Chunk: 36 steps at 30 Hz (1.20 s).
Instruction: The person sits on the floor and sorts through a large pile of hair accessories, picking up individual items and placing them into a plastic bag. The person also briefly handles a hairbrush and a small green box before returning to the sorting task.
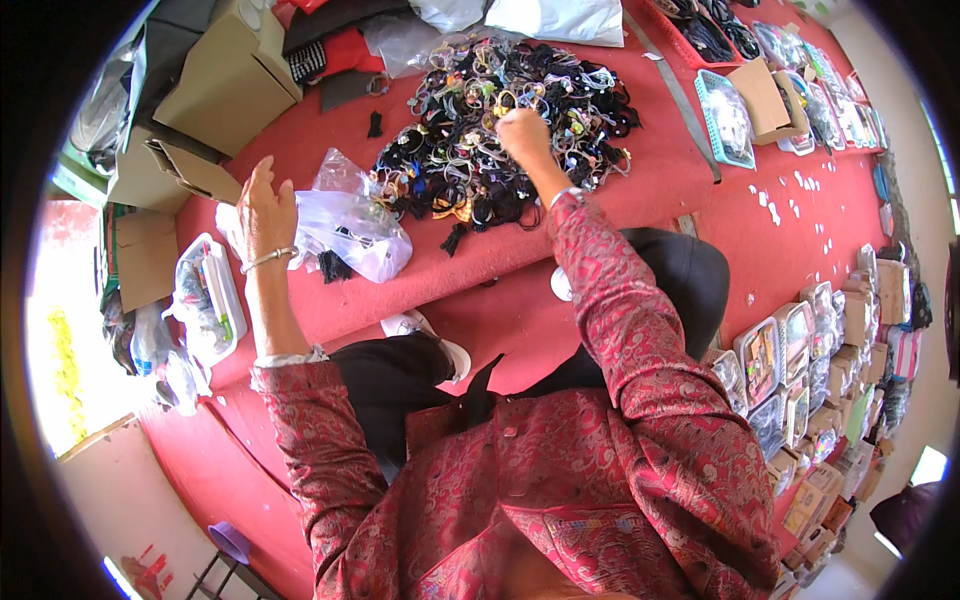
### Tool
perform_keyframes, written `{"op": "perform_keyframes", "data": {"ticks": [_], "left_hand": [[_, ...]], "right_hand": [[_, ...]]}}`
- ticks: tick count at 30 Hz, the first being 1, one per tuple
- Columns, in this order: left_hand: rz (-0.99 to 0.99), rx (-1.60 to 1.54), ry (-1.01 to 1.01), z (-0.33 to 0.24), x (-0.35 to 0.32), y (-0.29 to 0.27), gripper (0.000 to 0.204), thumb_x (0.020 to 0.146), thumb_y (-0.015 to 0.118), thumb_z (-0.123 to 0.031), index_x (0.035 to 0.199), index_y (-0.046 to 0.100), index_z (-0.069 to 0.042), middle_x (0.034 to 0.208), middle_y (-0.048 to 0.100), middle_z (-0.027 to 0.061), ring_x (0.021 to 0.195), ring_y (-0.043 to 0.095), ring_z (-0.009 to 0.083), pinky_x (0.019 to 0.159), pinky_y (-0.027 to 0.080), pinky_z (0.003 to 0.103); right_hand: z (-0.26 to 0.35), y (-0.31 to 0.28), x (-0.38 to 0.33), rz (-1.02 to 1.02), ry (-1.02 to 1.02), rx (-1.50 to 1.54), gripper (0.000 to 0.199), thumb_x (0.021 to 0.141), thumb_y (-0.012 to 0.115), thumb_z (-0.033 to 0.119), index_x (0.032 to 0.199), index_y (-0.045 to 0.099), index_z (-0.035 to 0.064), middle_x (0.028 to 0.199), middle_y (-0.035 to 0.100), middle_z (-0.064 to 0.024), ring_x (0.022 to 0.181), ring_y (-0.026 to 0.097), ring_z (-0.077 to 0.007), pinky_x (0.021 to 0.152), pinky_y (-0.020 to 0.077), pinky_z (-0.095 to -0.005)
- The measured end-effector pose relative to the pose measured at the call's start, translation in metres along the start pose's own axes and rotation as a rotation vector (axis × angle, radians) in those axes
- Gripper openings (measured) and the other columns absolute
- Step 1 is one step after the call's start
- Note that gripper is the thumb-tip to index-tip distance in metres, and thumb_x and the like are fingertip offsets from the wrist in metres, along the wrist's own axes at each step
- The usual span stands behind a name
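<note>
Two hands up in head view: right hand (522, 128) fisted in the hair-tie pile (500, 125) mid-desk, apparently pinching ties. Left hand (262, 208) open, fingers spread, steadying the clear plastic bag (350, 225) beside the pile on the red desk (640, 200).

Two hands are in view, a left hand (262, 210) and a right hand (522, 132). One big heap of hair ties (500, 120) lies on the red surface, far too many to count. One clear plastic bag (350, 225) lies beside it. Two cardboard boxes (225, 70) stand at upper left. One clear plastic tub (210, 300) sits at left. One turquoise basket (725, 120) sits at upper right.
</note>
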<state>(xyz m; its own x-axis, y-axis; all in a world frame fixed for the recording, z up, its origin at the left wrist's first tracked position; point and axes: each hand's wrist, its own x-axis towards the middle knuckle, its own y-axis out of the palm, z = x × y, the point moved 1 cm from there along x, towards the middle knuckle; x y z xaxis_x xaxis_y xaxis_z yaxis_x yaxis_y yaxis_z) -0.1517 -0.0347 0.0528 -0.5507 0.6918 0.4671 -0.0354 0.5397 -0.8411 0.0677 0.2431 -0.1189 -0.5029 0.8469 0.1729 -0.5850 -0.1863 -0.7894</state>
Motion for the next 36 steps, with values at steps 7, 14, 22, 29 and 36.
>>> {"op": "perform_keyframes", "data": {"ticks": [7, 14, 22, 29, 36], "left_hand": [[0.077, -0.014, -0.001, -0.09, -0.016, -0.018, 0.016, 0.081, 0.053, -0.015, 0.095, 0.06, -0.011, 0.073, 0.064, 0.009, 0.063, 0.063, 0.0201, 0.058, 0.048, 0.031], [0.091, -0.093, 0.132, -0.103, -0.016, -0.01, 0.013, 0.08, 0.054, -0.014, 0.091, 0.06, -0.011, 0.068, 0.061, 0.0108, 0.062, 0.061, 0.0268, 0.055, 0.046, 0.035], [0.109, -0.082, 0.15, -0.103, -0.019, -0.012, 0.012, 0.081, 0.052, -0.015, 0.09, 0.06, -0.01, 0.07, 0.061, 0.0124, 0.065, 0.06, 0.0297, 0.057, 0.047, 0.037], [0.129, -0.054, 0.136, -0.103, -0.015, -0.013, 0.012, 0.082, 0.051, -0.018, 0.088, 0.059, -0.011, 0.071, 0.061, 0.0128, 0.065, 0.06, 0.031, 0.057, 0.047, 0.037], [0.145, -0.032, 0.155, -0.099, -0.016, -0.011, 0.011, 0.081, 0.051, -0.017, 0.087, 0.058, -0.01, 0.076, 0.062, 0.0115, 0.068, 0.06, 0.031, 0.059, 0.048, 0.038]], "right_hand": [[0.014, 0.005, 0.002, 0.267, 0.284, -0.117, 0.029, 0.073, 0.058, 0.026, 0.084, 0.064, -0.001, 0.088, 0.062, -0.0222, 0.084, 0.061, -0.0334, 0.073, 0.0492, -0.0396], [0.029, 0.033, -0.028, 0.311, 0.289, -0.061, 0.023, 0.072, 0.056, 0.016, 0.089, 0.059, 0.001, 0.088, 0.061, -0.0205, 0.085, 0.06, -0.0343, 0.073, 0.0485, -0.0411], [-0.003, -0.019, -0.006, 0.326, 0.266, 0.817, 0.017, 0.078, 0.059, 0.013, 0.09, 0.062, 0.0019, 0.074, 0.065, -0.0071, 0.049, 0.054, -0.0085, 0.039, 0.0383, -0.0195], [-0.036, -0.072, 0.024, 0.226, 0.342, 0.754, 0.029, 0.088, 0.044, 0.024, 0.079, 0.062, 0.0034, 0.063, 0.062, -0.006, 0.043, 0.049, -0.009, 0.039, 0.0357, -0.0215], [-0.004, -0.044, 0.01, 0.507, 0.283, 0.741, 0.016, 0.083, 0.05, 0.015, 0.084, 0.061, 0.0027, 0.062, 0.058, -0.004, 0.045, 0.047, -0.0088, 0.04, 0.0354, -0.0213]]}}
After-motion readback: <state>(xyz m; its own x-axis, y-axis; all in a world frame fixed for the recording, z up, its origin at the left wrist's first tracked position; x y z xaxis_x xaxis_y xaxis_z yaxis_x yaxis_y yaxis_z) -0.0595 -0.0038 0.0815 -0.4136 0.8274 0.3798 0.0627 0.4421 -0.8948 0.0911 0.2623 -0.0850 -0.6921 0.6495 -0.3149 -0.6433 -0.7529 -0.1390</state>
